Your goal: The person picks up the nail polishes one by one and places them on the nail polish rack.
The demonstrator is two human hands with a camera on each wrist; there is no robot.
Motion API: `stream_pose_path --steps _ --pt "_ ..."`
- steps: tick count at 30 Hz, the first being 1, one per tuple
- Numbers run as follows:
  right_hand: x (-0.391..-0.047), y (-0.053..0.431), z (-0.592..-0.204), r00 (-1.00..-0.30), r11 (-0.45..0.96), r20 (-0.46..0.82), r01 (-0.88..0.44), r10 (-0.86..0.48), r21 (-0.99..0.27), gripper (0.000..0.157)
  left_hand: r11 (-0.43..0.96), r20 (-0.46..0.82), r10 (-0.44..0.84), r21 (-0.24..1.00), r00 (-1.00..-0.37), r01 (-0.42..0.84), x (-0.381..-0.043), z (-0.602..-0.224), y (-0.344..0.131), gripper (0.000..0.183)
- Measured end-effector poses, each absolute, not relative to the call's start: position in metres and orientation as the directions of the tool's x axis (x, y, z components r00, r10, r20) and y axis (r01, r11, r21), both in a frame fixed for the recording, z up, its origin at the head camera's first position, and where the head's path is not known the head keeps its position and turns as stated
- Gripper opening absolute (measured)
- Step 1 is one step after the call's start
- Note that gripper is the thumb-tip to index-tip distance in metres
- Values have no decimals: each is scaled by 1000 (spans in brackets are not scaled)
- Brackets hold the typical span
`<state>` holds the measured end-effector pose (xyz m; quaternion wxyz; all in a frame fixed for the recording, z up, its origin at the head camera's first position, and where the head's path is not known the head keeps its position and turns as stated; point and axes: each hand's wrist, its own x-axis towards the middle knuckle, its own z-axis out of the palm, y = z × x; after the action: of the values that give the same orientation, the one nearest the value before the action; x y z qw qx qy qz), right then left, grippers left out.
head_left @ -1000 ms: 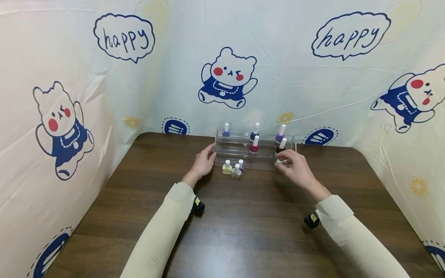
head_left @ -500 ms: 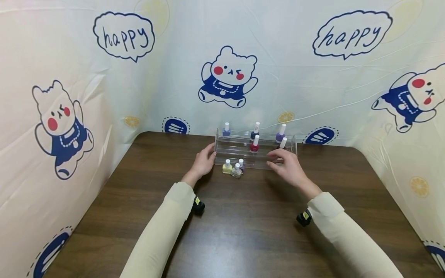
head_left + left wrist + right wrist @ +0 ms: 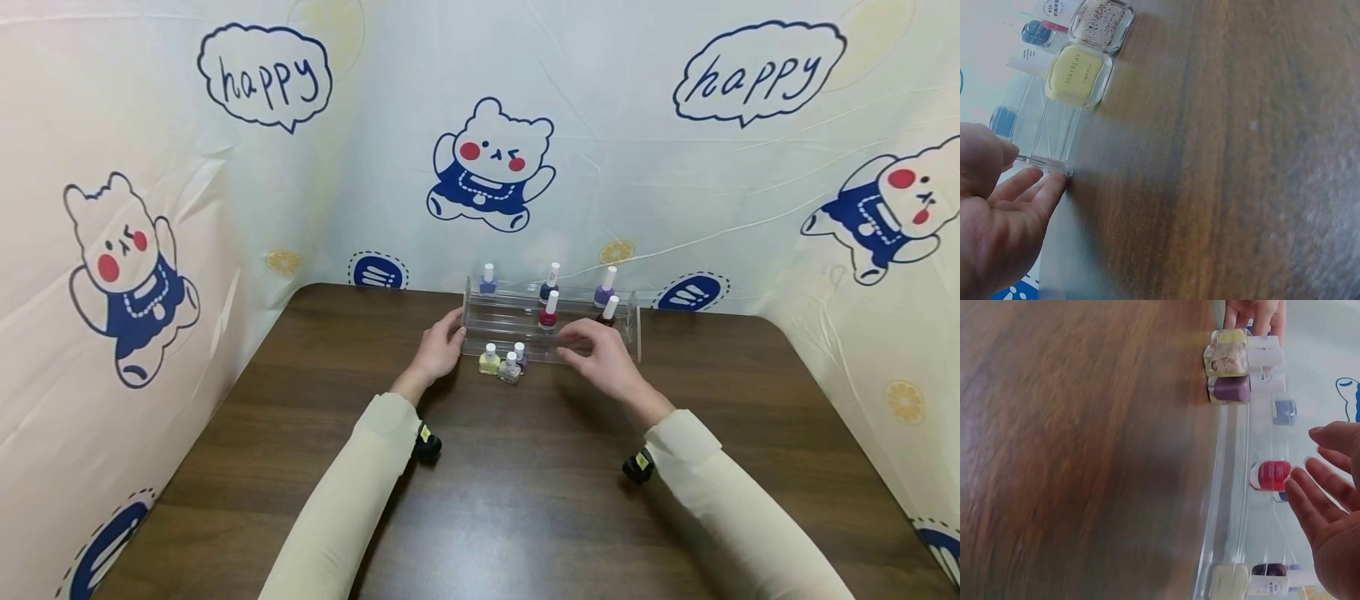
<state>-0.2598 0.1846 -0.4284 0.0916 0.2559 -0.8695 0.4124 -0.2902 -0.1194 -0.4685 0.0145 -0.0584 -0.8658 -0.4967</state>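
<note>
A clear acrylic nail polish rack (image 3: 502, 318) stands near the back of the table. At its left end my left hand (image 3: 438, 348) grips the side panel between thumb and fingers. My right hand (image 3: 602, 354) hovers in front of the rack, fingers loosely bent and holding nothing. Three nail polish bottles stand on the table before the rack's left part: yellow (image 3: 1077, 76), glitter (image 3: 1101, 26) and purple (image 3: 1232, 389). A cream nail polish bottle (image 3: 1229, 582) sits on the lowest tier at the right end, hidden behind my right hand in the head view.
On the middle tier are a red bottle (image 3: 548, 317) and a very dark one (image 3: 607, 317). The top tier carries light blue (image 3: 488, 285), navy (image 3: 549, 292) and purple (image 3: 603, 294) bottles. A printed cloth (image 3: 622, 167) hangs right behind the table (image 3: 517, 483).
My right hand has let go of the cream nail polish bottle at the rack's right end and moved left toward the three bottles. The left hand has stayed at the rack.
</note>
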Motion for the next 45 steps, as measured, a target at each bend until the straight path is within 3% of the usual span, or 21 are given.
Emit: stream_pose_path --steps 28,45 --pt "-267 141 -443 -811 413 381 -563 -444 -716 26 506 92 83 854 -992 122 -291 -469 -119 48" --pt "-268 123 -445 -795 428 378 -583 -474 -691 17 497 81 83 861 -993 111 -291 -469 -119 48"
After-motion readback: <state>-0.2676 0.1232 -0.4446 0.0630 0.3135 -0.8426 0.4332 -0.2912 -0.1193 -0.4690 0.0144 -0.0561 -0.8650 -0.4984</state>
